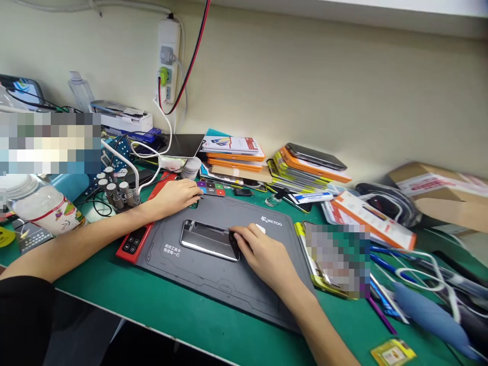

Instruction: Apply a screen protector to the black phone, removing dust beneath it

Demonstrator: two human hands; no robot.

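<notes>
A smartphone [208, 241] with a dark, glossy face and a shiny edge lies flat on a grey work mat [229, 287]. My right hand [261, 249] is at the phone's right end, thumb and fingers closed around that edge. Something dark shows at its fingertips; I cannot make out whether it is part of the phone. My left hand [177, 195] rests at the mat's far left corner, its fingers bent together by a cut-out near the red control strip [132, 244]. What those fingers hold, if anything, is hidden.
Left of the mat stand a plastic jar [49, 206] and a holder of several metal-topped bottles [118, 190]. Stacked boxes [234, 147] line the wall. A yellow-edged case [305, 254], cables and a blue tool [430, 315] lie on the right. A power strip [169, 56] hangs behind.
</notes>
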